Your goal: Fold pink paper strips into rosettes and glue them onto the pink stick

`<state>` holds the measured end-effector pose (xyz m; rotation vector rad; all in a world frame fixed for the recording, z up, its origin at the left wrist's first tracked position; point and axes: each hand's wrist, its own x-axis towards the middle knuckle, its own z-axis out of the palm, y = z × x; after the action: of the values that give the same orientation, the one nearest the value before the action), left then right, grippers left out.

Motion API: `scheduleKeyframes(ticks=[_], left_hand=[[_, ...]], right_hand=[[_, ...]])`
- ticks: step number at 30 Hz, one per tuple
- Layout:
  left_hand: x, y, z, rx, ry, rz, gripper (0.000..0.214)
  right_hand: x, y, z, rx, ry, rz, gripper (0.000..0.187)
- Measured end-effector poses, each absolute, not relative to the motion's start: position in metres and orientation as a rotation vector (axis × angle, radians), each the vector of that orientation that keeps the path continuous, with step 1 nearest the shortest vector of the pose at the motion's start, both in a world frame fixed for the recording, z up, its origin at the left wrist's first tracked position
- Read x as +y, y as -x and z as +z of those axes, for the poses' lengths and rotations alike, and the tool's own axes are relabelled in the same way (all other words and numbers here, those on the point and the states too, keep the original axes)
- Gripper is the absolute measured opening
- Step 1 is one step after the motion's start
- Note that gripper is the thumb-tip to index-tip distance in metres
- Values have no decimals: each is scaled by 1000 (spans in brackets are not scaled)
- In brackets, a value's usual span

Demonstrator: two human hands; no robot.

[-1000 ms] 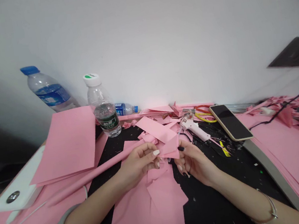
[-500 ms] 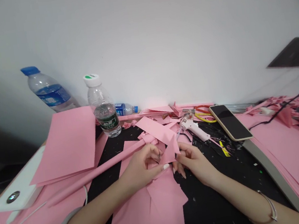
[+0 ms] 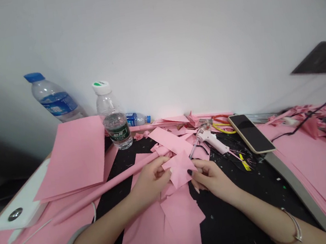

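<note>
A small folded piece of pink paper [image 3: 179,169] is held between my hands, low over the black cutting mat [image 3: 236,204]. My left hand [image 3: 151,180] grips its left edge, and my right hand [image 3: 211,177] pinches its right side. Below them lie loose pink paper sheets [image 3: 176,220] with cut edges. A long rolled pink paper tube [image 3: 105,187] runs from just beside my left hand towards the lower left. A white hot glue gun [image 3: 209,139] lies just beyond my right hand.
Pink paper stacks [image 3: 74,157] cover the left and right of the table, with scraps at the back. A smartphone [image 3: 251,133], red-and-yellow scissors [image 3: 222,125], a metal ruler [image 3: 299,196], plastic bottles [image 3: 113,118] and cables stand around the mat, against a white wall.
The pink piece has turned and spread wider between my hands, no longer standing as a narrow point. My right hand has shifted slightly lower, and my left fingers have closed in on the paper.
</note>
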<state>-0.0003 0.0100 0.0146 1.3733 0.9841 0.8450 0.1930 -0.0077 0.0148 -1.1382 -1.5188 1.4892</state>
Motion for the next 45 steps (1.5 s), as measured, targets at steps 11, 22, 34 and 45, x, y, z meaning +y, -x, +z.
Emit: scheduleKeyframes(ticks=[11, 22, 34, 45], left_hand=[[17, 6, 9, 732, -812, 775, 19], [20, 10, 5, 532, -537, 750, 16], [24, 11, 6, 586, -456, 896, 13], [23, 5, 5, 741, -854, 894, 14]], right_hand=[[-4, -199, 6, -950, 938, 1780, 22], [-2, -203, 12, -700, 651, 2001, 23], [-1, -202, 8, -917, 808, 1700, 17], [-1, -202, 5, -1304, 1134, 1239, 14]])
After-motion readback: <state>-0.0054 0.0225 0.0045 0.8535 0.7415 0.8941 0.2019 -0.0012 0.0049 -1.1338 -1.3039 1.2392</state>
